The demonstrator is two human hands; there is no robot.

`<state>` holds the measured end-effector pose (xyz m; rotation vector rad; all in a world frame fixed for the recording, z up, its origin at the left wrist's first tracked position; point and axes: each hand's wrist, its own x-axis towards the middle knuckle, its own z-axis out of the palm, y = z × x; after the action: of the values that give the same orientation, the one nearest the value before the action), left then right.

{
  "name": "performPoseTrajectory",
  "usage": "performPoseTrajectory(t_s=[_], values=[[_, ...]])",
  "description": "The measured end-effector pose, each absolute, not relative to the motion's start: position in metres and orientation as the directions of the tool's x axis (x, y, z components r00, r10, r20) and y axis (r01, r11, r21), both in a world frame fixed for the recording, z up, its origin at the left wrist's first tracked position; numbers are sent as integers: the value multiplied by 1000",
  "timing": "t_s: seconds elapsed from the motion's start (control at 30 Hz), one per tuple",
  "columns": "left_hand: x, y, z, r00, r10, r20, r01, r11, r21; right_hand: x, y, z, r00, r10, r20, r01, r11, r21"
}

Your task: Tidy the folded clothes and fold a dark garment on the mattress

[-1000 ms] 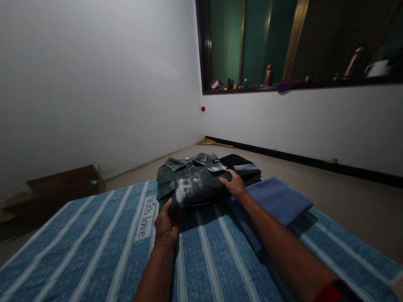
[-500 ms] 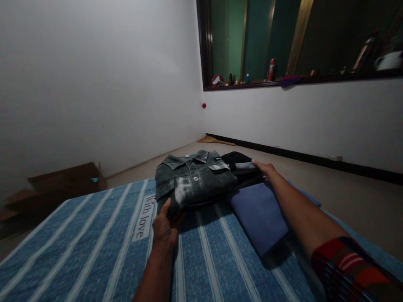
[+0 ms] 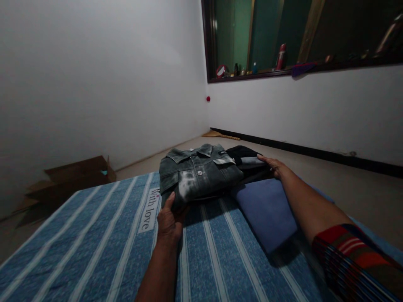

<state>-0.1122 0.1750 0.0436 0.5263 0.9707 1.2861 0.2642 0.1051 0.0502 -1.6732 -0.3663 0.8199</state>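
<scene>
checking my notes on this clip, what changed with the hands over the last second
The right hand left the front of the folded denim jacket and reached past it onto the dark folded garment behind. The left hand stayed gripping the jacket's near edge; the blue folded cloth and striped mattress kept their places.

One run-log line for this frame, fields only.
left hand: grips near edge of folded denim jacket | right hand: rests on dark folded garment | beside: blue folded cloth | surface: striped mattress
</scene>
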Motion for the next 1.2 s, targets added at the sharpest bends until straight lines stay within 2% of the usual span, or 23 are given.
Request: performPoseTrajectory(t_s=[0.13, 0.4, 0.67, 0.77, 0.97, 1.2], values=[[-112, 176, 42, -16, 954, -301, -542, 245, 804, 263, 112, 47, 748, 611, -260, -121, -259, -958], [-113, 175, 43, 23, 957, -291, -562, 253, 788, 279, 131, 57, 879, 476, -34, 78, -214, -974], [-114, 175, 44, 29, 952, -303, -558, 267, 785, 280, 123, 34, 924, 381, -12, 87, -241, -966], [-114, 175, 44, 34, 956, -292, -561, 261, 786, 281, 124, 34, 933, 361, 15, 96, -208, -973], [-115, 174, 46, 46, 949, -311, -548, 284, 787, 277, 122, 24, 970, 241, 14, 52, -153, -987], [-115, 172, 47, 25, 944, -329, -538, 290, 791, 276, 116, 23, 980, 171, 101, 109, -42, -993]])
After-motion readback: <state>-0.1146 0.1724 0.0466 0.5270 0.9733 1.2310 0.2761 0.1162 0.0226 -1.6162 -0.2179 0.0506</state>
